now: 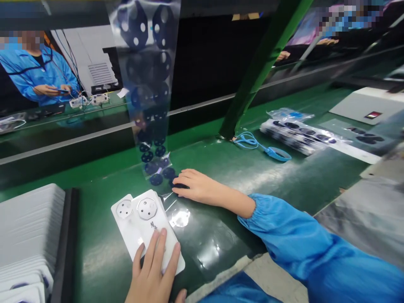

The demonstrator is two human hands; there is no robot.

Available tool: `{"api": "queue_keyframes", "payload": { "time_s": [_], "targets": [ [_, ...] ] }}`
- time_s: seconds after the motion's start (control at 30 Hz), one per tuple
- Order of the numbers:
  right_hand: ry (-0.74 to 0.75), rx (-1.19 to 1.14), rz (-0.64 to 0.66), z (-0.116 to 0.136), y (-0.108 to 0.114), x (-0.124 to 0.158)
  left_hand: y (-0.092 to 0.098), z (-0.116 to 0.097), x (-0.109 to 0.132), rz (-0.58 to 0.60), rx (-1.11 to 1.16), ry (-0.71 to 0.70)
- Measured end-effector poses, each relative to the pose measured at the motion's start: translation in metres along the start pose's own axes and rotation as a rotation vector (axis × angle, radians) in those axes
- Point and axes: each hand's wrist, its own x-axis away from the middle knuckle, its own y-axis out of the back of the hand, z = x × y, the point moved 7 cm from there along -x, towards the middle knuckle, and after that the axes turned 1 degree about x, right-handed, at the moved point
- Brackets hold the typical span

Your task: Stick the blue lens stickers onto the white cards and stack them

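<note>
My left hand [154,269] lies flat with fingers stretched out on a white socket cover plate [143,223] that has two round recesses. It rests on the green bench top [227,168]. My right hand [195,185] reaches left across the bench, fingers curled down onto the lower end of a clear film strip [151,105] carrying several dark blue round stickers. The strip hangs upward out of the top of the view. What the right fingertips pinch is hidden beneath them.
A stack of white plates [28,235] stands at the left beside a black divider [65,244]. A blue wrist strap with cord [268,149] and bagged power strips [303,134] lie at the right. A green post [259,67] rises behind. Another person in blue [38,71] works far left.
</note>
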Motion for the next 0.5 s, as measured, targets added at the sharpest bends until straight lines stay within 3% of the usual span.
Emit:
{"api": "queue_keyframes", "payload": {
  "time_s": [0.27,0.5],
  "targets": [
    [-0.150,-0.462,0.064,-0.018,-0.006,0.005,0.007,-0.001,-0.003,0.011,-0.077,-0.113],
    [-0.157,-0.515,0.104,-0.019,-0.008,0.007,0.010,-0.003,-0.006,0.023,-0.062,-0.107]
  ]
}}
